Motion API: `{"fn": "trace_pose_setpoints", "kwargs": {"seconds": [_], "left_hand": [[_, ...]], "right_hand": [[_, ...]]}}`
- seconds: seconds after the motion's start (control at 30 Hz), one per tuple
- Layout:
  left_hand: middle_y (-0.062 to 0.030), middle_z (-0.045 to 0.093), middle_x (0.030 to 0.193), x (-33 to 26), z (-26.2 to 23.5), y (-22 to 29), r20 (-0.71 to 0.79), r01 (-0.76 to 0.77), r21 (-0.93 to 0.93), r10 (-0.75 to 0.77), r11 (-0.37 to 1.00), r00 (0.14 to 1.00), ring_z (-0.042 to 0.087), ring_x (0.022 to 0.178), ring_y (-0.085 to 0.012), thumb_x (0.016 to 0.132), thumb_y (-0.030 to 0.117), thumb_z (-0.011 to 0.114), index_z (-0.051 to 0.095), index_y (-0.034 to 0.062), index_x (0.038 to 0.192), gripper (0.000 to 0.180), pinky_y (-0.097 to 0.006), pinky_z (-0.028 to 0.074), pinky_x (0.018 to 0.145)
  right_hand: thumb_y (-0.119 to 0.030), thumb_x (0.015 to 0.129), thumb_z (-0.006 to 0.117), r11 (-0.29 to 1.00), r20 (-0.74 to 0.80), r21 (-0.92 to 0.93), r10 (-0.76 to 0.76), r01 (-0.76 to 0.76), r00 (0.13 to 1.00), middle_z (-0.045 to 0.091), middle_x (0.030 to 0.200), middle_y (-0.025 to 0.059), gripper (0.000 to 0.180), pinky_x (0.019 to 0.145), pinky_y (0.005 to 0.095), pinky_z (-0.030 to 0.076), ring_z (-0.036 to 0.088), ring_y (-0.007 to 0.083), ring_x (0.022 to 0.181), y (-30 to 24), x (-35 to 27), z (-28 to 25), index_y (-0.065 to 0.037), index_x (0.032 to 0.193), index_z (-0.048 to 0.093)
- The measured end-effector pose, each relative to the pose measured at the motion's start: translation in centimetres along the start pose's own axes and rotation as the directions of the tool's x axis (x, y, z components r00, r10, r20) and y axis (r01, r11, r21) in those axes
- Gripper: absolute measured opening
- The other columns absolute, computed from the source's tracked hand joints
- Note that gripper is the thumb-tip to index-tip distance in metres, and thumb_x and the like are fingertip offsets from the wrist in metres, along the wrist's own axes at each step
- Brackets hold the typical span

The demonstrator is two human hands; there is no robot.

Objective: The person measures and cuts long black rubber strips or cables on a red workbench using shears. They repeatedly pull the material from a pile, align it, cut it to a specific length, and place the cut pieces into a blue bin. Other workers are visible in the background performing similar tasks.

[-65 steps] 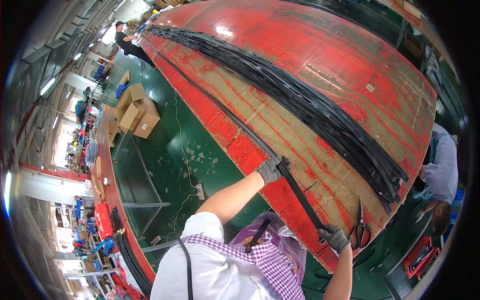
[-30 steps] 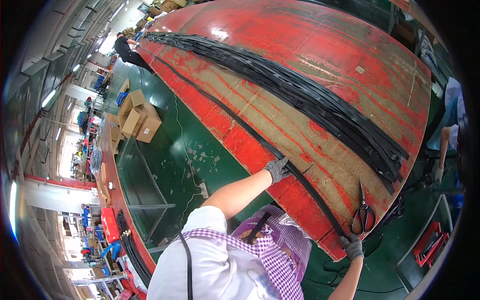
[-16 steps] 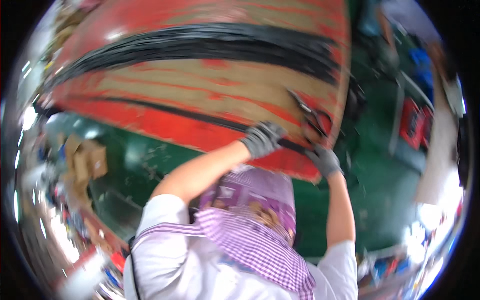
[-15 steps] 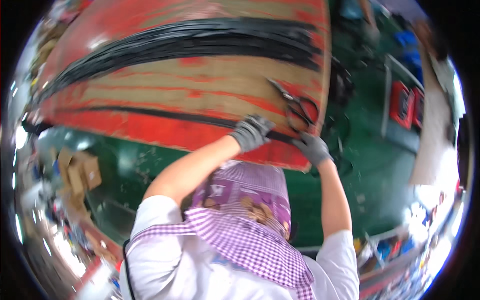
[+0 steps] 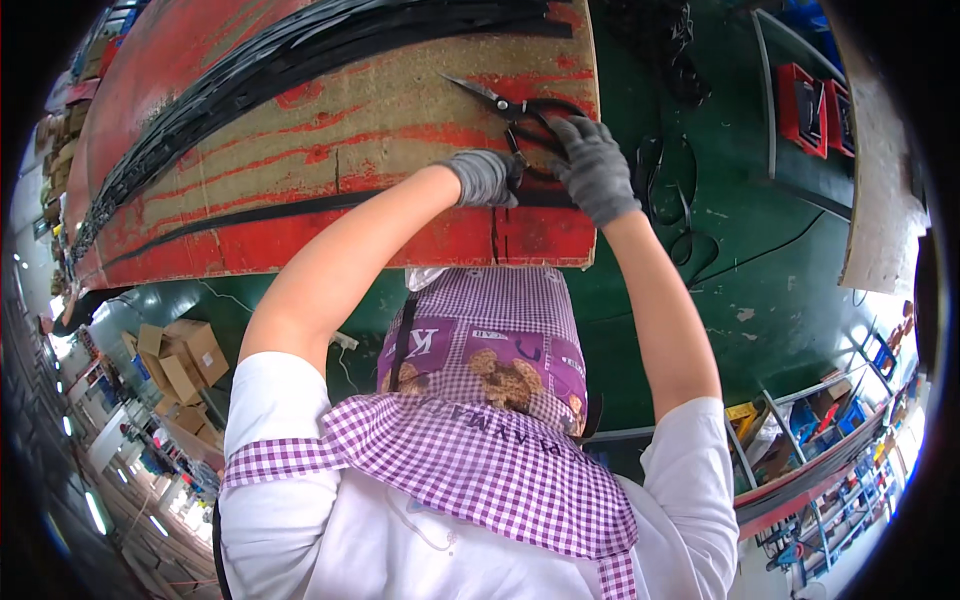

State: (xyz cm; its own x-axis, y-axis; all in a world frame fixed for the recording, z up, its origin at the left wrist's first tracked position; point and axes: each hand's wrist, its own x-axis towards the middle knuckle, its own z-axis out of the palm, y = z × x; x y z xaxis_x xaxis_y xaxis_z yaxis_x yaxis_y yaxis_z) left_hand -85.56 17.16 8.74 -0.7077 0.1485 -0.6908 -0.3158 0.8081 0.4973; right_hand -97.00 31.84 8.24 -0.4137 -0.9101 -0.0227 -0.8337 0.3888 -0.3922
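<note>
My left hand (image 5: 487, 178), in a grey glove, is closed on a long black strip (image 5: 300, 208) at the near edge of the table. The strip runs off to the far left and also shows between my two hands. My right hand (image 5: 598, 172), gloved too, is at the table's right edge with its fingers and thumb around the handle loops of black-handled scissors (image 5: 505, 104). The blades point to the far left and lie over bare wood. The right fingertips partly hide the loops.
A thick bundle of black strips (image 5: 300, 55) lies across the worn red table (image 5: 345, 245). Loose black loops (image 5: 690, 245) hang or lie beyond its right edge over the green floor. Red bins (image 5: 803, 110) stand at the right. Cardboard boxes (image 5: 185, 355) are at the left.
My right hand has moved from the strip's end up to the scissors' handles. My left hand stays at the strip. The view has shifted, so the table appears farther up and left.
</note>
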Motion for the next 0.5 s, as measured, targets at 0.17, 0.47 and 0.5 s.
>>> {"fn": "trace_pose_setpoints", "kwargs": {"seconds": [0.17,0.47,0.5], "left_hand": [[-0.0123,0.059,0.093,2.4,0.8,0.8,0.053,-0.095,0.182,0.086,0.979,0.995,0.056,0.088,-0.0299,0.068,0.032,0.065,0.059,0.0099,0.097,0.038,-0.038,0.043,0.075],[-0.0103,0.06,0.092,3.9,-2.2,5.4,0.247,-0.227,0.355,0.143,0.907,0.958,0.056,0.088,-0.0286,0.067,0.029,0.065,0.059,0.0113,0.098,0.036,-0.04,0.044,0.074],[-0.0106,0.06,0.092,4.6,-2.2,5.8,0.308,-0.286,0.362,0.175,0.887,0.935,0.056,0.088,-0.0282,0.067,0.028,0.065,0.059,0.0106,0.098,0.037,-0.041,0.044,0.075]], "right_hand": [[-0.014,0.071,0.06,0.999,0.34,0.016,0.04,-0.048,0.94,0.044,0.117,0.0168,0.066,0.086,0.0382,0.041,0.048,0.0346,0.101,0.6,3.8,0.4,-0.013,0.129,0.028],[-0.024,0.073,0.064,0.371,0.049,0.881,0.546,-0.294,0.836,0.058,0.093,0.0079,0.052,0.074,0.0302,0.045,0.056,0.0177,0.085,1.1,-9.4,-6.0,-0.008,0.117,0.042],[-0.022,0.075,0.062,-0.018,0.161,0.98,0.65,-0.197,0.743,0.058,0.089,0.0048,0.043,0.072,0.0291,0.046,0.056,0.0137,0.08,0.1,-13.3,-5.1,-0.008,0.113,0.046]]}}
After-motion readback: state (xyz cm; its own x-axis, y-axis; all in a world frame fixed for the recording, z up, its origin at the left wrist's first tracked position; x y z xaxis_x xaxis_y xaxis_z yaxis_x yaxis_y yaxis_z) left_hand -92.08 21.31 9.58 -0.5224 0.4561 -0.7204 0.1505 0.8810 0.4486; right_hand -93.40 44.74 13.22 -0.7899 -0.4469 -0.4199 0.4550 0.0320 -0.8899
